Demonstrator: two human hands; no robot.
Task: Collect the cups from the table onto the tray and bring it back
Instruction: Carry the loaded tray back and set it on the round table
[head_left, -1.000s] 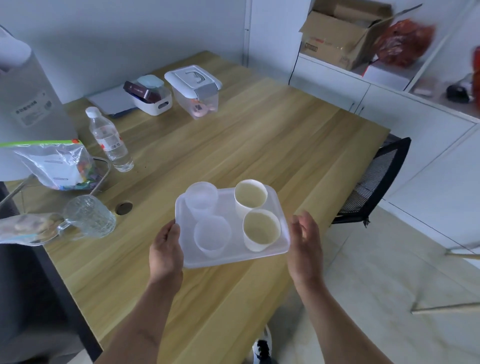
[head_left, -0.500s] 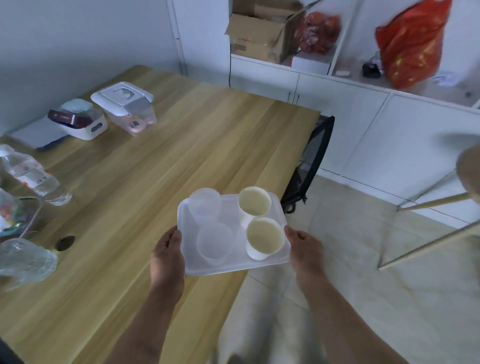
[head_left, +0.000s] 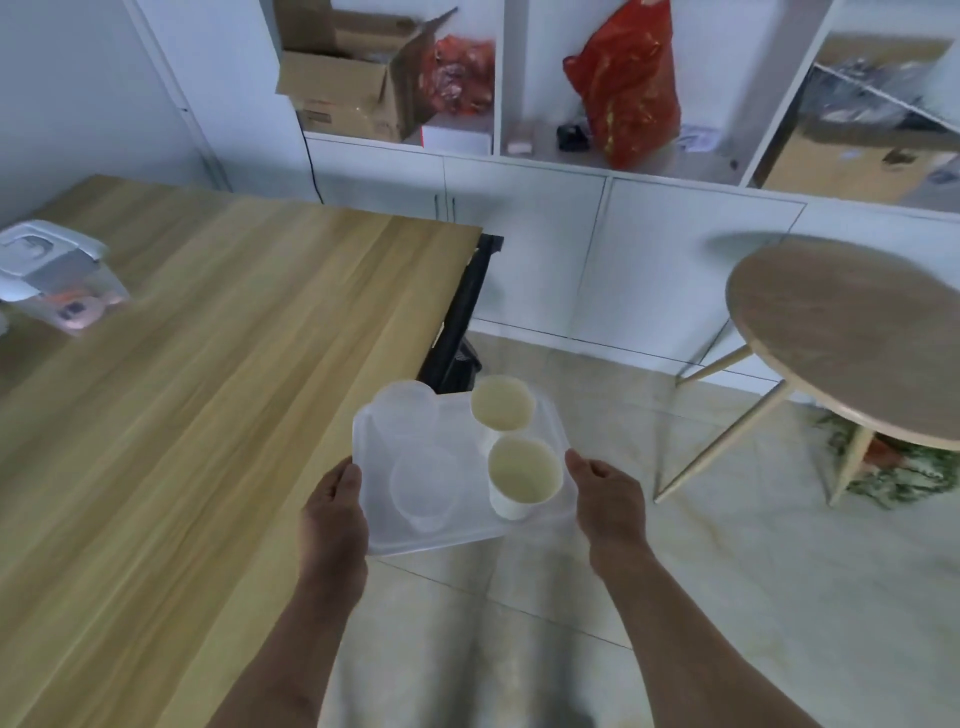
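Note:
A translucent white tray hangs in the air over the tiled floor, just past the right edge of the wooden table. My left hand grips its left rim and my right hand grips its right rim. On it stand two white paper cups, the far paper cup and the near paper cup, both on the right side. Two clear plastic cups stand on the left side, the far clear cup and the near clear cup.
A black mesh chair stands against the table's far right edge. A round wooden side table on thin legs is at the right. White cabinets with shelves holding cardboard boxes and red bags line the back. A lidded clear container sits on the table's left.
The view has swung right, away from the table. The tray, held in both hands, has moved from above the tabletop to above the floor; the round side table has come into view.

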